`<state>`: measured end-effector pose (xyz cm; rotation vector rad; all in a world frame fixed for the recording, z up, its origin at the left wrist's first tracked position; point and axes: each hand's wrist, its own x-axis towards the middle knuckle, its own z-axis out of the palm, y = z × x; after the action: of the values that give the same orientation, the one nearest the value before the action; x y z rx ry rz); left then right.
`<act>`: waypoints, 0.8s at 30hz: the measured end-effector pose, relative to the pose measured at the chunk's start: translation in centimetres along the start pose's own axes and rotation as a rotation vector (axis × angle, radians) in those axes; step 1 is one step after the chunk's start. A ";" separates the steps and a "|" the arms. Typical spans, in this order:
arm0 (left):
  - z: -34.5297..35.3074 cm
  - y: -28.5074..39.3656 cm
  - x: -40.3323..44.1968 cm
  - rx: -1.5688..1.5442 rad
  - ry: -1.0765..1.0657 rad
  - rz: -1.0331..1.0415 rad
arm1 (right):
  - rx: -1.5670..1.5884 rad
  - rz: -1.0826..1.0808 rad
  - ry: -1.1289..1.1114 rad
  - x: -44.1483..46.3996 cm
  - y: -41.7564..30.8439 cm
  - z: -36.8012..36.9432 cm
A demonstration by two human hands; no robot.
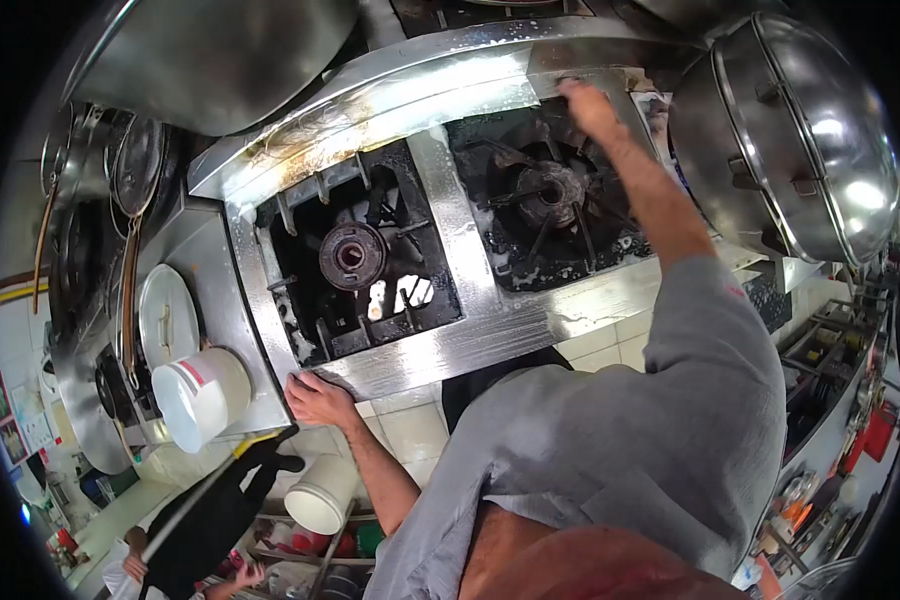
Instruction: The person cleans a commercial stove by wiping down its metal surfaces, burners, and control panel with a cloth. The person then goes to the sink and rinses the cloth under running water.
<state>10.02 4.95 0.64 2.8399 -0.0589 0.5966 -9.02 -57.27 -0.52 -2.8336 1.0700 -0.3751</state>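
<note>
A steel gas stove, wet and streaked with suds, spreads out below me. Its left burner sits in a black open well with grate bars, and the right burner stands in a dark, foamy pan under a grate. My left hand is curled over the stove's front left corner. At the back right, my right hand is closed and pressed near the steel back panel. Whatever its fingers hold is hidden.
A white bucket and a round lid are left of the stove. Large steel pots stand right, another big pot back left. Another person with a yellow-ended pole is lower left, near a white tub.
</note>
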 end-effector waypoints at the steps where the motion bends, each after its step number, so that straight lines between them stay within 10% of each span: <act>1: 0.0 -0.5 -0.1 -0.006 0.003 0.012 | -0.099 0.142 -0.120 0.8 3.3 -1.1; 5: -0.7 -0.3 0.8 -0.002 -0.028 0.033 | -0.229 0.455 -0.174 0.7 7.9 -3.5; 8: -0.6 -0.7 1.4 -0.019 -0.034 0.059 | 0.261 0.654 0.437 -1.2 4.6 -3.5; 9: -0.5 -0.7 1.3 -0.023 -0.033 0.061 | 1.013 0.805 0.864 0.1 3.7 -1.0; 11: -0.6 -0.6 1.4 -0.036 -0.042 0.062 | 1.372 0.945 0.868 3.4 -2.7 -2.4; 15: -0.7 -0.8 1.4 -0.085 -0.052 0.116 | 1.212 0.883 0.820 8.8 -12.1 -0.7; 21: 0.4 -1.2 1.1 -0.052 -0.065 0.035 | 1.330 0.981 0.973 9.0 7.8 -3.9; 24: 0.6 -1.9 1.2 -0.038 -0.089 0.093 | 1.167 0.948 0.942 8.8 0.0 -2.9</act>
<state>11.51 6.65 0.21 2.8381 -0.2164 0.4823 -3.37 -63.12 3.99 -0.9259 1.4143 -1.5611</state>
